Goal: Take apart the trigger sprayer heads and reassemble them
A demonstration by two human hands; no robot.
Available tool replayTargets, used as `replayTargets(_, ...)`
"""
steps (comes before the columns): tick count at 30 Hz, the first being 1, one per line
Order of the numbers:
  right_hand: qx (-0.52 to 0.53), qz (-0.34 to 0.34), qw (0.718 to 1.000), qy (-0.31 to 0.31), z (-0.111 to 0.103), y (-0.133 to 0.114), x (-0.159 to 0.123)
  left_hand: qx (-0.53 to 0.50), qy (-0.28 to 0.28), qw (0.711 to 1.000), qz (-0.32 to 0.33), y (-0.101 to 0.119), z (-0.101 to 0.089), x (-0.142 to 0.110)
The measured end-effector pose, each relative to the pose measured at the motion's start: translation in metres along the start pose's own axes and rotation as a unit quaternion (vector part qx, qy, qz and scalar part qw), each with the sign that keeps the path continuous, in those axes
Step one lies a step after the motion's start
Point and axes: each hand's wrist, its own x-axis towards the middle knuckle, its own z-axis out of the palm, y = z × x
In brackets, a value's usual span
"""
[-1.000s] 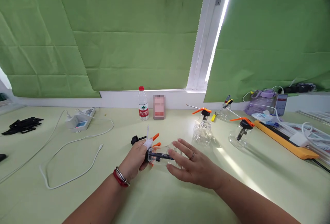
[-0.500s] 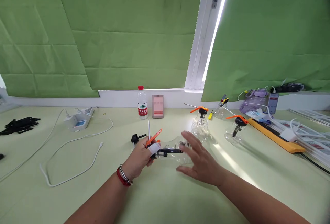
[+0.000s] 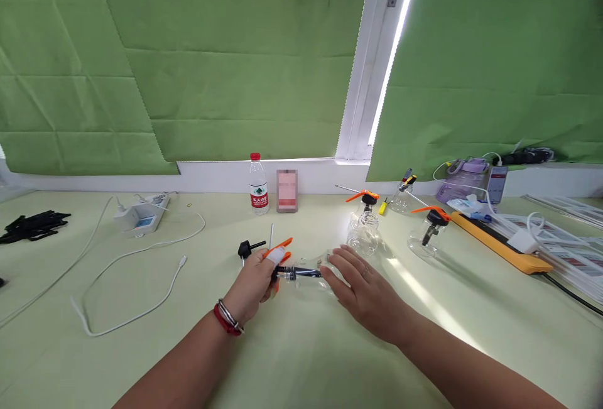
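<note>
My left hand (image 3: 254,276) is closed around a black and orange spray pump head (image 3: 284,252), with a white wrap on the thumb. The pump's black tube (image 3: 308,272) runs inside a clear bottle (image 3: 311,288) that lies on its side, its neck against the head. My right hand (image 3: 360,289) rests over the bottle's base end, fingers bent along it; the palm side is hidden. A thin white rod (image 3: 271,236) rises behind my left hand. Just beyond that hand is another black nozzle piece (image 3: 245,249).
Two clear bottles with orange-levered heads, one nearer the middle (image 3: 367,198) and one at right (image 3: 436,215), stand beyond my right hand. Screwdrivers (image 3: 407,179) stand in a clear container. A water bottle (image 3: 259,192), white cable (image 3: 160,245) and orange-black power strip (image 3: 504,242) lie around.
My right hand has come down from a spread pose above the bottle onto its base end. The orange lever in my left hand has tilted lower.
</note>
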Motion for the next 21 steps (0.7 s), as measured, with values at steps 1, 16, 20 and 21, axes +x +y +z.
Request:
replayTargets(1,-0.036,-0.021,0.999,0.017,-0.001,0.003,-0.005,-0.014,0.016,1.0,-0.006,0.0,-0.002,0.002)
replayTargets(16,0.162,0.602,0.778,0.085,0.008,0.081,-0.103,0.016,0.099,0.993,0.069,-0.005,-0.015,0.017)
replayTargets(20,0.128,0.592,0.794,0.058,0.013,0.085,-0.103,0.027,0.104,0.992,0.071,-0.002,-0.015,0.015)
replayTargets(21,0.115,0.595,0.794,0.052,0.013,0.085,-0.102,0.028,0.104,0.992,0.071,-0.001,-0.014,0.014)
